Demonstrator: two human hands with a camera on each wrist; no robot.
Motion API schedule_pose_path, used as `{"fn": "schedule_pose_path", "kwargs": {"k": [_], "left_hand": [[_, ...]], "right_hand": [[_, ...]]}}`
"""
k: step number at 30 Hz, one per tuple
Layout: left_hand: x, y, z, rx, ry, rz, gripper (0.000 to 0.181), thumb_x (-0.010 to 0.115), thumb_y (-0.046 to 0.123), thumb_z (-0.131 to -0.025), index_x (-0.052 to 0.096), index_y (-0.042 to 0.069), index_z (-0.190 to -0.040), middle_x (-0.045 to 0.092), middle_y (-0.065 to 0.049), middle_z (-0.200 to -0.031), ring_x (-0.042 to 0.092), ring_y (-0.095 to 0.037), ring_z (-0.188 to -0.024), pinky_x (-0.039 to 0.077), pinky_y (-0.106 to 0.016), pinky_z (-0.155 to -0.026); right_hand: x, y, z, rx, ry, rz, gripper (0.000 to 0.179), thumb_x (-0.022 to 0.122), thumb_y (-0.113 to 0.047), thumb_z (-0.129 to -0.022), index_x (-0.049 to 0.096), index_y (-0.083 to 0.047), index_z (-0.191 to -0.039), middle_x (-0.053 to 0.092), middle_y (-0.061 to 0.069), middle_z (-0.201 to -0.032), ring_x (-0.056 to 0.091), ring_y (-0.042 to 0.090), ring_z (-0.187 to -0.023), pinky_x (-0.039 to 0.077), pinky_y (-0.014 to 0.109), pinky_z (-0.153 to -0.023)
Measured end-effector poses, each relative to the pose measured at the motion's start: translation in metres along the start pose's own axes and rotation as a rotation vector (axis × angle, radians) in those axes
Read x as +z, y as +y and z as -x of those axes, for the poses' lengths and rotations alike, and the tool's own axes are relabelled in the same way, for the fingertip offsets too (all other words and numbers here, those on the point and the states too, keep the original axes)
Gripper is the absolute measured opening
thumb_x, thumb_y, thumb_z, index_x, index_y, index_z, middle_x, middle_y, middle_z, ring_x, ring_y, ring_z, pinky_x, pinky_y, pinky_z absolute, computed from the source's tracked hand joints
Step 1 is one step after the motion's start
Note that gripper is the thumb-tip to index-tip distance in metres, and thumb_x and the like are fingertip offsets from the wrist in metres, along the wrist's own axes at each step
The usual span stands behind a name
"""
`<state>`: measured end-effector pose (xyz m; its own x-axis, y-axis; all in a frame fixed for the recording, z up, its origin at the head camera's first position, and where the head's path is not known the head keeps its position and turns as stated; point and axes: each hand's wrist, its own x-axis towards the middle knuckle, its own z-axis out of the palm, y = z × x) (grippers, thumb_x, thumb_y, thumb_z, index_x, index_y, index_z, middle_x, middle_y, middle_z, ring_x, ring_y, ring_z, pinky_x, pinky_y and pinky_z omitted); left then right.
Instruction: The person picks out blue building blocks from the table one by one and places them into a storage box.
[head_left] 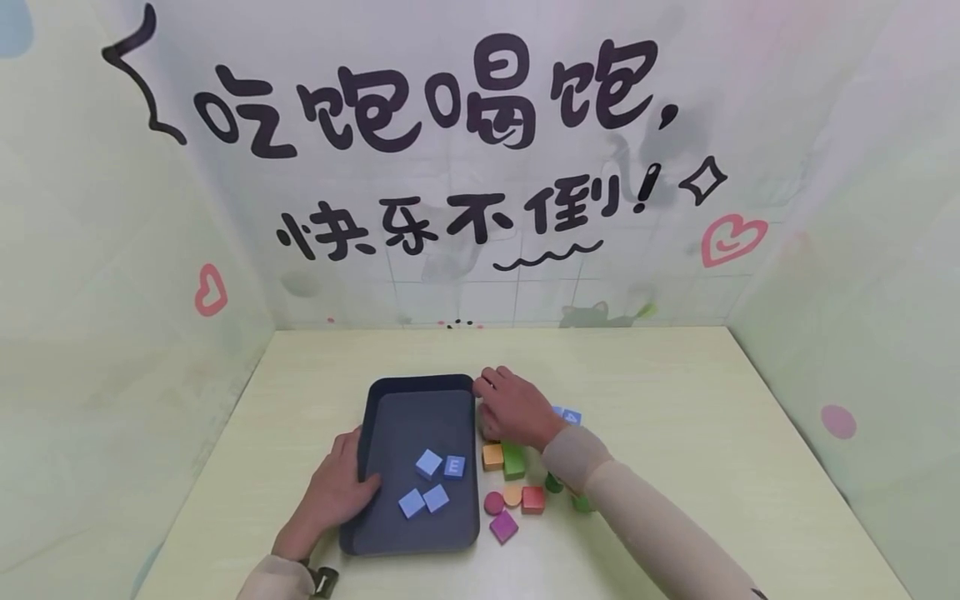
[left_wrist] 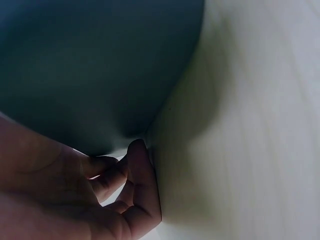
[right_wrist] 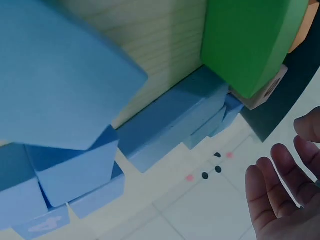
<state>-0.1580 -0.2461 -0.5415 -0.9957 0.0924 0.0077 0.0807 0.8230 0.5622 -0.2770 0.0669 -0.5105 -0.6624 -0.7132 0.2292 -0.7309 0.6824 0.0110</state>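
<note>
My left hand (head_left: pixel 337 483) grips the left side of a dark grey tray (head_left: pixel 397 425), thumb over the rim. In the left wrist view its curled fingers (left_wrist: pixel 142 185) are against the tray's outer wall. Several light blue blocks lie inside the tray, one a block marked E (head_left: pixel 454 467). My right hand (head_left: pixel 517 408) is at the tray's upper right corner, fingertips right at the rim. In the right wrist view its fingers (right_wrist: pixel 285 175) are loosely bent with nothing between them. Close by are a green block (right_wrist: pixel 250 40) and several blue blocks (right_wrist: pixel 170 115).
Right of the tray lie an orange block (head_left: pixel 492 457), a green block (head_left: pixel 513 462), a red block (head_left: pixel 533 500), a purple block (head_left: pixel 504 527) and round pieces. A blue block marked 4 (head_left: pixel 572 417) is partly behind the right wrist. A printed wall (head_left: pixel 450 292) stands behind the table.
</note>
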Motion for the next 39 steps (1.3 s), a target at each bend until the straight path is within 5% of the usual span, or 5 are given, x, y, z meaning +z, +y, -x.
{"fn": "schedule_pose_path", "kwargs": {"k": [10,39], "left_hand": [[0.000,-0.002,0.000,-0.006,-0.004,0.009,0.082,0.072,0.014,-0.096,0.032,-0.015,-0.162,0.043,-0.037,-0.156,0.057,-0.056,-0.131,0.050,-0.067,-0.109],[0.000,-0.003,-0.001,-0.012,-0.016,0.007,0.083,0.072,0.014,-0.096,0.032,-0.015,-0.163,0.043,-0.037,-0.156,0.056,-0.055,-0.135,0.048,-0.066,-0.111]], "right_hand": [[0.004,0.009,-0.008,0.099,-0.126,-0.083,0.027,0.075,-0.014,-0.106,0.076,-0.017,-0.133,0.068,0.004,-0.127,0.060,0.020,-0.110,0.059,0.030,-0.096],[0.016,0.017,-0.010,0.085,-0.214,-0.125,0.024,0.082,-0.012,-0.101,0.079,-0.018,-0.124,0.071,0.003,-0.112,0.068,0.020,-0.095,0.061,0.035,-0.093]]}}
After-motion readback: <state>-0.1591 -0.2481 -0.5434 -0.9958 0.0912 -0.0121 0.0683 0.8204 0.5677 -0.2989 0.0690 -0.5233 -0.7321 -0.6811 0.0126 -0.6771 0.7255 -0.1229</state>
